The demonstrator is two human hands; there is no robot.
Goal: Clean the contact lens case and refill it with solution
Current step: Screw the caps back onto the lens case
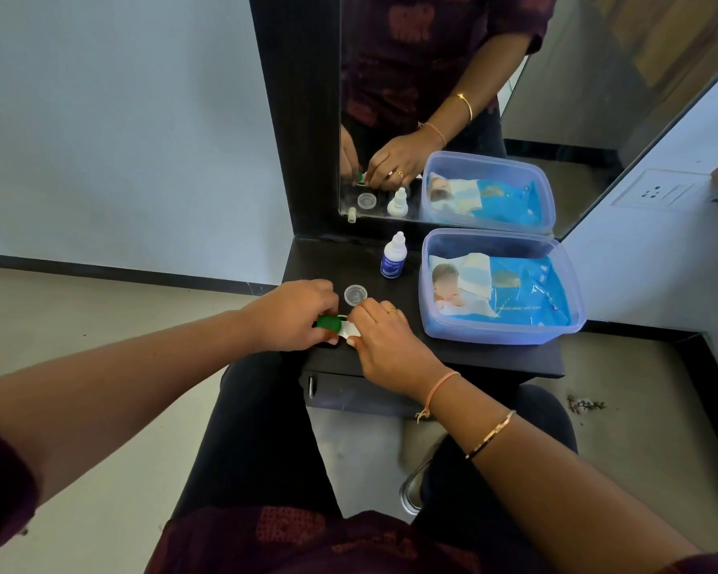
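Note:
The white contact lens case (346, 330) lies near the front left of the dark shelf (494, 358). Its green cap (329, 323) is pinched by the fingers of my left hand (295, 314). My right hand (384, 329) grips the white end of the case, covering most of it. A clear round lid (355, 294) lies on the shelf just behind my hands. The small white solution bottle (394, 257) with a blue label stands upright farther back, its nozzle uncovered.
A clear plastic tub (504, 331) holding a blue wet-wipes pack (510, 290) fills the shelf's right side. A mirror (473, 97) rises behind the shelf. A drawer handle (310, 386) sits under the front edge; my knees are below.

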